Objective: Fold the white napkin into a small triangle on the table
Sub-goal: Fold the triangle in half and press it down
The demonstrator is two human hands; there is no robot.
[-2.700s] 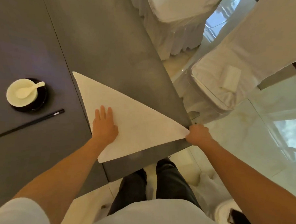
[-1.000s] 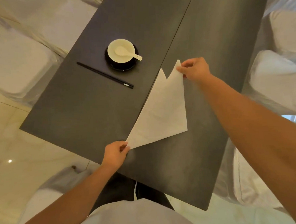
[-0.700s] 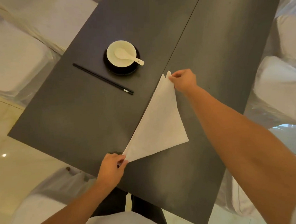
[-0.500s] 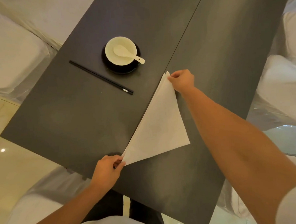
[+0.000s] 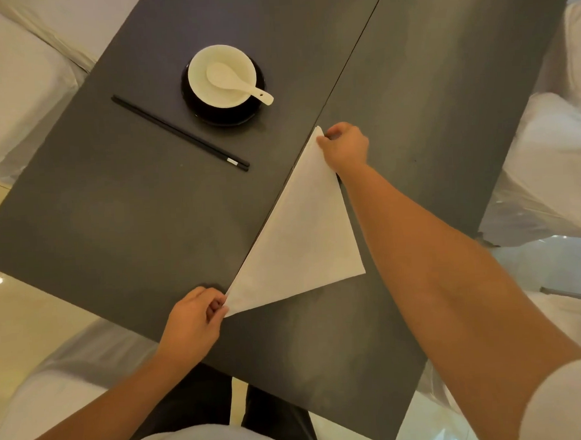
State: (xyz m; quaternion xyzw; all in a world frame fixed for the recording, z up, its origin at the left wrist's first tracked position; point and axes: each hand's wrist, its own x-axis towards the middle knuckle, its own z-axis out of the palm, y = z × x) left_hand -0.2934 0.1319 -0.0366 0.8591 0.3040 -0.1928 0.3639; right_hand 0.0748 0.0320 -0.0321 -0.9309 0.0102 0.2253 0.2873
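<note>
The white napkin [image 5: 300, 232] lies flat on the dark table [image 5: 131, 221] as a folded triangle, its long edge running along the table's seam. My left hand [image 5: 193, 322] pinches the near corner at the table's front edge. My right hand [image 5: 344, 146] pinches the far tip, where the layers meet in one point. The third corner points right, free of both hands.
A white bowl with a spoon [image 5: 222, 76] sits on a dark saucer at the far left of the napkin. Black chopsticks [image 5: 180, 133] lie diagonally beside it. White-covered chairs [image 5: 555, 159] stand on both sides of the table.
My right hand carried the right corner over to the far tip, halving the big triangle, then lined up the two offset points into one. My left hand shifted to the near corner.
</note>
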